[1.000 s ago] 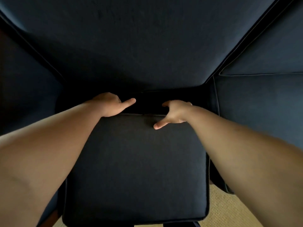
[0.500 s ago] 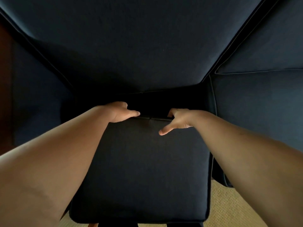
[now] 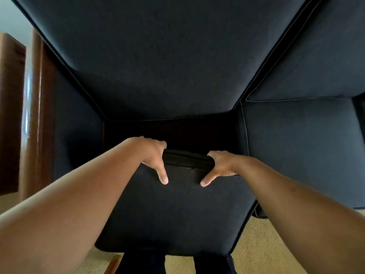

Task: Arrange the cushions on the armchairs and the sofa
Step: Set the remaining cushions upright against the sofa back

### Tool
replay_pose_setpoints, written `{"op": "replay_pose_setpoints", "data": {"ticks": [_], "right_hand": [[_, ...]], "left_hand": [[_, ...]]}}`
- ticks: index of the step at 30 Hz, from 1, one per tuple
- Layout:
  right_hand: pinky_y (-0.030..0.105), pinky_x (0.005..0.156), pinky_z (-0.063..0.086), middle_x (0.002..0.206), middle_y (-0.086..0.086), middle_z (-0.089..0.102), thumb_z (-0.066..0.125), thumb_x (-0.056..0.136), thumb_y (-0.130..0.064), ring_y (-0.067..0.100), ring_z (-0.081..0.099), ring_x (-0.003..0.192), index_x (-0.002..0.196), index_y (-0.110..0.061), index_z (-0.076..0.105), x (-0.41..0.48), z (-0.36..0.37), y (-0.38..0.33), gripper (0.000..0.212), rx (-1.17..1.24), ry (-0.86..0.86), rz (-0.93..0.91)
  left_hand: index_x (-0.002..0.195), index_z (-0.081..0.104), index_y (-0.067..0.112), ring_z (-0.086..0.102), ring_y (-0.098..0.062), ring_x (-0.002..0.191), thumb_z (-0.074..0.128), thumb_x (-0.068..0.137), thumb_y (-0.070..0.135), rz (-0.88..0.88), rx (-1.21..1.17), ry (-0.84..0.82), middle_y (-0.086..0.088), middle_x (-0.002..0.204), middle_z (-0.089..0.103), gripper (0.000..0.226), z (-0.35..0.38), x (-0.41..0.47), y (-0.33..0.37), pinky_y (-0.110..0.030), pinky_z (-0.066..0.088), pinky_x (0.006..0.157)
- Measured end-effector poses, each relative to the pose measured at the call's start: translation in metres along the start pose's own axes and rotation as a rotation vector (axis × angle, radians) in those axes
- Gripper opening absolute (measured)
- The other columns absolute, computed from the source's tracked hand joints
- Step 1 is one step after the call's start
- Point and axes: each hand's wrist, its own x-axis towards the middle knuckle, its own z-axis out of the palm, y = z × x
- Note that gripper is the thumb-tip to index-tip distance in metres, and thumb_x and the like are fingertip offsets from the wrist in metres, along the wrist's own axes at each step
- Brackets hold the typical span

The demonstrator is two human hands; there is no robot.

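A dark navy seat cushion lies in front of me, its rear edge lifted off the seat. My left hand grips that rear edge at the left, thumb on top and fingers curled behind it. My right hand grips the same edge at the right, thumb pointing down across the top. Behind the cushion a dark gap of bare seat base shows. Above it stands the large navy back cushion of the sofa.
A second seat cushion and back cushion lie to the right. A polished dark wood arm post stands at the left. Beige carpet shows below, with my dark trouser legs at the bottom edge.
Both hands have pulled the seat cushion's rear edge forward and up, widening the gap behind it. The thumbs now lie across the top. My view has shifted back and to the left.
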Motion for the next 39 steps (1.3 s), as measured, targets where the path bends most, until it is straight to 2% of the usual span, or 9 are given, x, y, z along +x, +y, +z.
{"op": "replay_pose_setpoints", "data": {"ticks": [2, 5, 7, 10, 17, 22, 26, 31, 39], "right_hand": [[0.042, 0.096, 0.053, 0.117, -0.012, 0.058, 0.093, 0.038, -0.061, 0.015, 0.057, 0.110, 0.122, -0.040, 0.049, -0.018, 0.004, 0.001, 0.097, 0.050, -0.026, -0.023], [0.043, 0.096, 0.053, 0.112, -0.014, 0.058, 0.091, 0.036, -0.061, 0.019, 0.054, 0.111, 0.120, -0.045, 0.045, -0.050, 0.009, -0.001, 0.097, -0.020, -0.022, -0.017], [0.044, 0.095, 0.052, 0.113, -0.012, 0.056, 0.089, 0.038, -0.062, 0.022, 0.051, 0.112, 0.127, -0.046, 0.042, -0.073, 0.018, -0.003, 0.102, -0.082, 0.008, -0.037], [0.043, 0.094, 0.050, 0.114, -0.008, 0.051, 0.087, 0.046, -0.061, 0.025, 0.050, 0.113, 0.138, -0.036, 0.037, -0.110, 0.036, -0.001, 0.107, -0.148, 0.085, -0.083], [0.033, 0.079, 0.039, 0.102, -0.011, 0.046, 0.084, 0.062, -0.055, 0.016, 0.047, 0.093, 0.124, -0.027, 0.044, -0.177, 0.065, -0.007, 0.080, -0.226, 0.242, -0.209], [0.031, 0.067, 0.042, 0.092, -0.014, 0.048, 0.081, 0.054, -0.061, 0.014, 0.053, 0.085, 0.102, -0.033, 0.039, -0.200, 0.069, -0.013, 0.070, -0.193, 0.328, -0.214], [0.032, 0.068, 0.044, 0.096, -0.011, 0.052, 0.079, 0.052, -0.065, 0.015, 0.053, 0.084, 0.107, -0.030, 0.041, -0.228, 0.065, -0.019, 0.075, -0.241, 0.424, -0.212], [0.034, 0.078, 0.048, 0.100, -0.014, 0.055, 0.072, 0.051, -0.069, 0.015, 0.056, 0.091, 0.109, -0.029, 0.049, -0.275, 0.052, -0.024, 0.074, -0.279, 0.626, -0.200], [0.035, 0.078, 0.039, 0.097, -0.016, 0.056, 0.067, 0.049, -0.071, 0.015, 0.056, 0.094, 0.105, -0.031, 0.048, -0.353, 0.002, 0.015, 0.071, -0.240, 0.872, -0.107]], "left_hand": [[0.153, 0.025, 0.034, 0.031, -0.034, 0.138, 0.085, 0.046, 0.074, 0.007, 0.011, 0.012, 0.005, 0.146, 0.047, 0.129, 0.004, -0.015, 0.009, -0.049, 0.047, 0.102], [0.151, 0.027, 0.033, 0.033, -0.034, 0.137, 0.085, 0.046, 0.073, 0.049, 0.034, 0.010, 0.005, 0.141, 0.051, 0.126, 0.012, -0.039, 0.020, -0.051, 0.050, 0.099], [0.152, 0.028, 0.031, 0.046, -0.031, 0.131, 0.084, 0.045, 0.073, 0.089, 0.056, 0.015, 0.005, 0.142, 0.052, 0.127, 0.016, -0.059, 0.026, -0.048, 0.053, 0.096], [0.153, 0.029, 0.027, 0.059, -0.025, 0.117, 0.086, 0.051, 0.068, 0.145, 0.047, 0.003, 0.003, 0.141, 0.054, 0.124, 0.024, -0.093, 0.033, -0.043, 0.056, 0.093], [0.151, 0.034, 0.023, 0.060, -0.022, 0.113, 0.086, 0.060, 0.063, 0.233, 0.101, 0.057, 0.002, 0.132, 0.058, 0.113, 0.040, -0.147, 0.038, -0.039, 0.055, 0.092], [0.143, 0.043, 0.023, 0.060, -0.016, 0.094, 0.086, 0.060, 0.063, 0.260, 0.155, 0.129, 0.012, 0.102, 0.054, 0.102, 0.029, -0.181, 0.037, -0.034, 0.055, 0.080], [0.137, 0.047, 0.023, 0.062, -0.017, 0.097, 0.082, 0.060, 0.067, 0.292, 0.253, 0.249, 0.009, 0.113, 0.062, 0.096, 0.022, -0.211, 0.038, -0.037, 0.057, 0.081], [0.110, 0.049, 0.026, 0.060, -0.012, 0.077, 0.078, 0.061, 0.071, 0.346, 0.370, 0.403, 0.012, 0.089, 0.057, 0.073, -0.002, -0.256, 0.042, -0.037, 0.057, 0.070], [0.092, 0.042, 0.028, 0.056, -0.013, 0.075, 0.075, 0.060, 0.073, 0.524, 0.519, 0.594, 0.012, 0.086, 0.053, 0.065, -0.090, -0.311, 0.100, -0.037, 0.052, 0.066]]}}
